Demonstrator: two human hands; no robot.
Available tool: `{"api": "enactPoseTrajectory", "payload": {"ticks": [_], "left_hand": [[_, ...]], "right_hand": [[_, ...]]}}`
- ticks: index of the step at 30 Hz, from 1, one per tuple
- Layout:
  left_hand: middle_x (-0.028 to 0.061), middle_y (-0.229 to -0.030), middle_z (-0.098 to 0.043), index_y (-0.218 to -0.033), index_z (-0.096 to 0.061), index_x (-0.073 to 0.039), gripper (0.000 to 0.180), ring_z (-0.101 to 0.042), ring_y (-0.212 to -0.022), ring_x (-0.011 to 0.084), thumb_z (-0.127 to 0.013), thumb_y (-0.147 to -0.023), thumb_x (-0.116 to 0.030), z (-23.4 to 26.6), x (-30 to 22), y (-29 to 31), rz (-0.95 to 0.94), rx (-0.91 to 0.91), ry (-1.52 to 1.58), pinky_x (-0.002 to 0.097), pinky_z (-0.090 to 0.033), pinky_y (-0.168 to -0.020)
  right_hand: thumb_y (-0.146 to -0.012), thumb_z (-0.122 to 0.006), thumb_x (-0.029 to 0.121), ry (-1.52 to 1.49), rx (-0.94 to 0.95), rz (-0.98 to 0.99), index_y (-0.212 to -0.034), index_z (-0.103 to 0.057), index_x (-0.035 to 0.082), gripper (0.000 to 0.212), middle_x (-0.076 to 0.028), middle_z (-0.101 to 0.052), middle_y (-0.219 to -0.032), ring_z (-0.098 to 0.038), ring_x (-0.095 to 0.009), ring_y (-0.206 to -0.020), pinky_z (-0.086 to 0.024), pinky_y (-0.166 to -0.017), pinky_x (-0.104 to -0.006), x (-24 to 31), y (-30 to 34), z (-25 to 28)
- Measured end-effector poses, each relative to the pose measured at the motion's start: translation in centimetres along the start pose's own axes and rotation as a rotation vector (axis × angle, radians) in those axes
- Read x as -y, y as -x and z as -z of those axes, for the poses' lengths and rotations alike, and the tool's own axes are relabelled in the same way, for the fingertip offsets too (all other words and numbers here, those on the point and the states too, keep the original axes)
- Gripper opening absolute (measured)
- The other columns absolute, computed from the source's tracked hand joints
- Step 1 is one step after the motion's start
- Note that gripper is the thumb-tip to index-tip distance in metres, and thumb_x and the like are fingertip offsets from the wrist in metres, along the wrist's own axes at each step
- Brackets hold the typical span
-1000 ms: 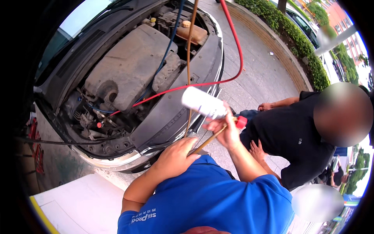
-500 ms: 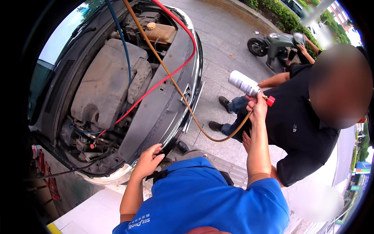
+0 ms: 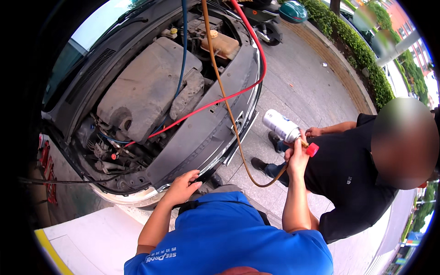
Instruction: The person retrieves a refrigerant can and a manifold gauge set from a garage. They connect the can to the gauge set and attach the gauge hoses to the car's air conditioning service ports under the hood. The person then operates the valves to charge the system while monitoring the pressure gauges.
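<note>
Can (image 3: 277, 123) shifted away from car (image 3: 151, 87), white, cylindrical, red knob (image 3: 312, 150)

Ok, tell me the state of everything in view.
Right hand: closed on the can
Can: tilted
Red knob: open or shut, cannot tell
Brown hose: sagging, running to the right hand
Left hand: open, empty
Red hose: curved
Blue hose: hanging
Engine cover: dusty, in place
Tank: capped
Other person: standing
</note>
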State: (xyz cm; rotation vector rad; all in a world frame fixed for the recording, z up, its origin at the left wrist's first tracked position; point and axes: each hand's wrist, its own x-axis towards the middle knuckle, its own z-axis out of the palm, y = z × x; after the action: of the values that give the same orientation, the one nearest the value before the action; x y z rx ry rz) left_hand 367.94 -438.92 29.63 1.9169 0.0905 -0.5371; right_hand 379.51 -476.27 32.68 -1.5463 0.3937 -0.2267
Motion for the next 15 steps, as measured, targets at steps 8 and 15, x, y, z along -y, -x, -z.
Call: {"api": "enactPoseTrajectory", "payload": {"ticks": [8,15], "left_hand": [[0.0264,-0.141,-0.037,-0.151,0.012,-0.014,0.095,-0.053,-0.118,0.0294,-0.058,-0.087,-0.003,-1.6,-1.8,-0.9,-0.282,0.009,0.666,0.0373,-0.045,-0.096],[0.0174,-0.141,-0.034,-0.152,0.006,-0.015,0.122,-0.047,-0.123,0.0282,-0.082,-0.07,-0.031,0.4,-1.8,0.5,-0.5,-0.396,0.725,0.0381,-0.04,-0.102]], "right_hand": [[-0.085,-0.061,0.009,0.438,0.783,0.545,-0.139,-0.042,0.007,0.056,-0.023,-0.06,-0.102,-0.062,-0.04,-0.094,-0.052,-0.08,-0.0415,0.7,9.7,-13.1],[-0.086,-0.055,0.006,0.405,1.083,0.611,-0.15,-0.014,0.007,0.076,-0.036,-0.028,-0.141,-0.06,-0.045,-0.1,-0.051,-0.085,-0.0423,-1.3,15.1,-18.5]]}}
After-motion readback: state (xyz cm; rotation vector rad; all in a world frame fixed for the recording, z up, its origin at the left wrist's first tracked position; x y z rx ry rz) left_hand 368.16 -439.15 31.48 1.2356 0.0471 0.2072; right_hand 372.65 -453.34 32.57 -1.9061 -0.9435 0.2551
